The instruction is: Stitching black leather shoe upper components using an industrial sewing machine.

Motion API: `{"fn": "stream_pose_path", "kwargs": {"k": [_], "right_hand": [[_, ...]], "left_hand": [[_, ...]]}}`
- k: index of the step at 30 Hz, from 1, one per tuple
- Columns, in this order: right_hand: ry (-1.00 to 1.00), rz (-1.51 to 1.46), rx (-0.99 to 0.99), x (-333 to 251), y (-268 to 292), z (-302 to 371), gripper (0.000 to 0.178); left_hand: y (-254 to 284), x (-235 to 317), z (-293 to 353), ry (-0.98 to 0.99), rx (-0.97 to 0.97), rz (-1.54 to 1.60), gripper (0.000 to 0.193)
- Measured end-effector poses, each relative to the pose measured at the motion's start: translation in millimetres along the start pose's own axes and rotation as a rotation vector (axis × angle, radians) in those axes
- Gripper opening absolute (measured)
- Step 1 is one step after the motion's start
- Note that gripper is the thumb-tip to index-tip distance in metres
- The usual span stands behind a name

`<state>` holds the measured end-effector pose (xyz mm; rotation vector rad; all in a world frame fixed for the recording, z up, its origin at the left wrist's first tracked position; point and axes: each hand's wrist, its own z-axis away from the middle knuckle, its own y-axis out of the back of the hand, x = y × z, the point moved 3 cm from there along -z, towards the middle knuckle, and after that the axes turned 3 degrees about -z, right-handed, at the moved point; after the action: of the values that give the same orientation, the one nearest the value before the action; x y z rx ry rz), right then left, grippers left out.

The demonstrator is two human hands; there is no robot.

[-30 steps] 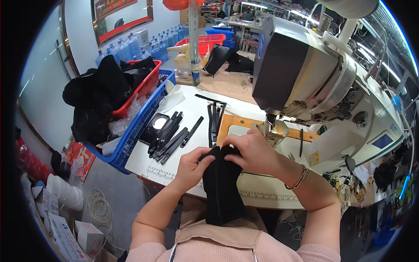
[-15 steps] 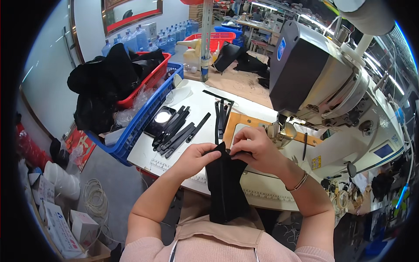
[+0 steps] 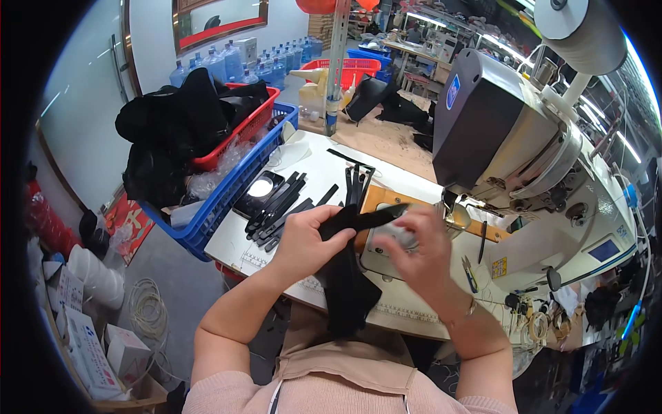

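Note:
A black fabric piece (image 3: 352, 290) hangs in front of me over the table's near edge, its lower part above my apron. My left hand (image 3: 310, 241) pinches its upper part between thumb and fingers. From there a narrow black flap (image 3: 379, 217) sticks out to the right. Close to the flap's end is my right hand (image 3: 420, 245), its fingers bent and smeared by motion; whether it touches the flap cannot be made out. Just beyond my left hand lie several black strips (image 3: 279, 203), and a few more strips (image 3: 355, 183) lie farther back.
A sewing machine (image 3: 510, 117) stands on the right of the white table (image 3: 317, 148). Snips (image 3: 469, 276) lie near its base. A phone (image 3: 258, 193) lies by the strips. At left, a blue basket (image 3: 227, 176) bears a red basket (image 3: 241, 131) heaped with black pieces.
My right hand has come off the fabric's top edge and moved slightly right. The fabric has turned, and a flap now points right from my left hand.

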<state>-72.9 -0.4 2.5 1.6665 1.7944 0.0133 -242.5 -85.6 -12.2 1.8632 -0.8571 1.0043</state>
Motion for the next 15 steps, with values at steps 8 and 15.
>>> {"fn": "stream_pose_path", "kwargs": {"k": [8, 15], "right_hand": [[-0.729, -0.885, -0.162, 9, -6, 64, 0.061], [-0.795, -1.191, -0.08, 35, 25, 85, 0.042]], "left_hand": [[-41, 41, 42, 0.281, -0.654, 0.681, 0.068], [-22, 54, -13, -0.444, -0.267, -0.183, 0.053]]}}
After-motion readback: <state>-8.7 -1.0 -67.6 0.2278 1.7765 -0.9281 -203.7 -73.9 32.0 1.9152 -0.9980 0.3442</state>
